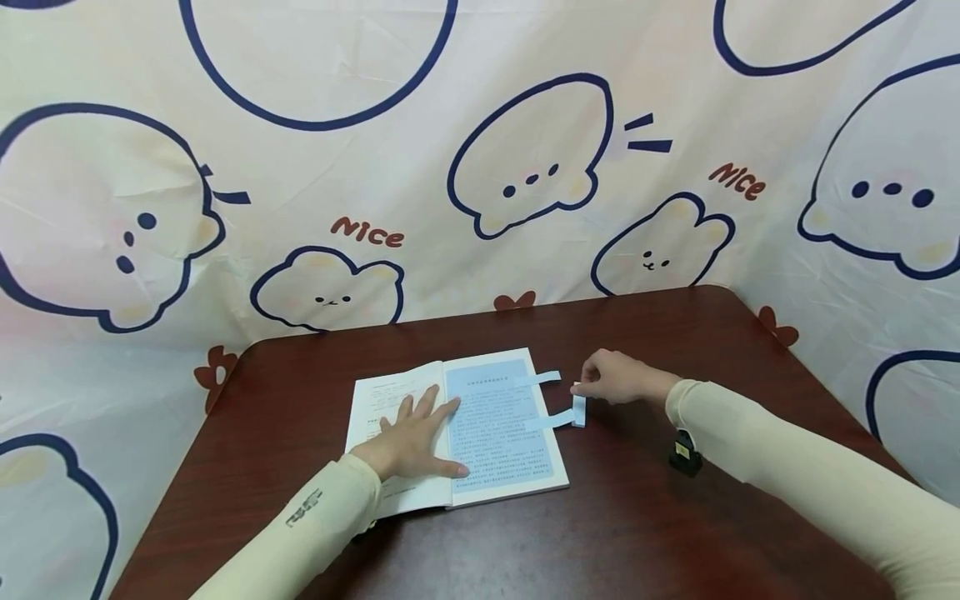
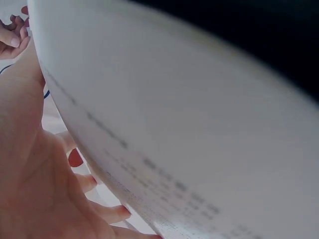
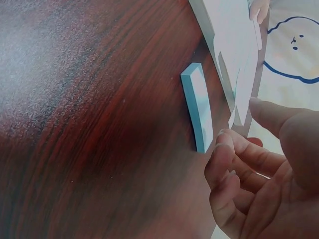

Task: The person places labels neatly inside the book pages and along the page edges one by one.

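An open book (image 1: 498,467) lies on the table, its right page printed over a light-blue panel. My left hand (image 1: 408,446) rests across the left page and the gutter with fingers spread; in the left wrist view the page (image 2: 159,89) bulges up beside the palm. Two pale-blue sticky strips, an upper strip (image 1: 547,377) and a lower strip (image 1: 557,419), jut past the right page edge. A thin blue sticky-note pad (image 3: 199,107) lies right of the book. My right hand (image 1: 617,377) is at the pad's far end, fingers bent, thumb apart from the index finger.
The dark red-brown wooden table (image 1: 637,517) has rounded far corners. A pale curtain (image 1: 427,183) with cartoon outlines hangs behind and along both sides. A small black device (image 1: 684,454) is strapped at the right wrist.
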The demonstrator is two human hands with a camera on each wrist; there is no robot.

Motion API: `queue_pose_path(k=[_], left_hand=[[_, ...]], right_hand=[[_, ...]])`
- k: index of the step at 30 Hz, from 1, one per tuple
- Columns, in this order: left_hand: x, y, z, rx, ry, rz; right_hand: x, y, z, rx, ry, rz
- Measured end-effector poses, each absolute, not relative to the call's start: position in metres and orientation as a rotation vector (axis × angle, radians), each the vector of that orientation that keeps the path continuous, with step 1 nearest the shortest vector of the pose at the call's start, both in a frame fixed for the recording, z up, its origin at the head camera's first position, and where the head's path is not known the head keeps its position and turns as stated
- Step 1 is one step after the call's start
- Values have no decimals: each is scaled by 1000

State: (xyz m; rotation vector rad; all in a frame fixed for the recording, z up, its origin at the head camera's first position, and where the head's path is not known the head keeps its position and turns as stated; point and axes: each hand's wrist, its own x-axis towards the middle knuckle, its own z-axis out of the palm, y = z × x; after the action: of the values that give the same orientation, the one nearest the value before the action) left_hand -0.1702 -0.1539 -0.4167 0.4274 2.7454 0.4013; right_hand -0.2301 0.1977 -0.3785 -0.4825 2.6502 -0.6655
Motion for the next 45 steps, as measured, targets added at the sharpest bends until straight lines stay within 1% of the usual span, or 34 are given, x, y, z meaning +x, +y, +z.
queue_pose_path(k=[20,32,45], left_hand=[[-166,-153,-417,481,2847,319],[-162,-152,-418,597,2935,192],[-148,-140,-409,742,2988,273]], right_hand=[[-228,202,-382,-444,2653,-675],[-227,203,-386,-459,2652,-680],[-225,206,-387,-481,2658,-692]])
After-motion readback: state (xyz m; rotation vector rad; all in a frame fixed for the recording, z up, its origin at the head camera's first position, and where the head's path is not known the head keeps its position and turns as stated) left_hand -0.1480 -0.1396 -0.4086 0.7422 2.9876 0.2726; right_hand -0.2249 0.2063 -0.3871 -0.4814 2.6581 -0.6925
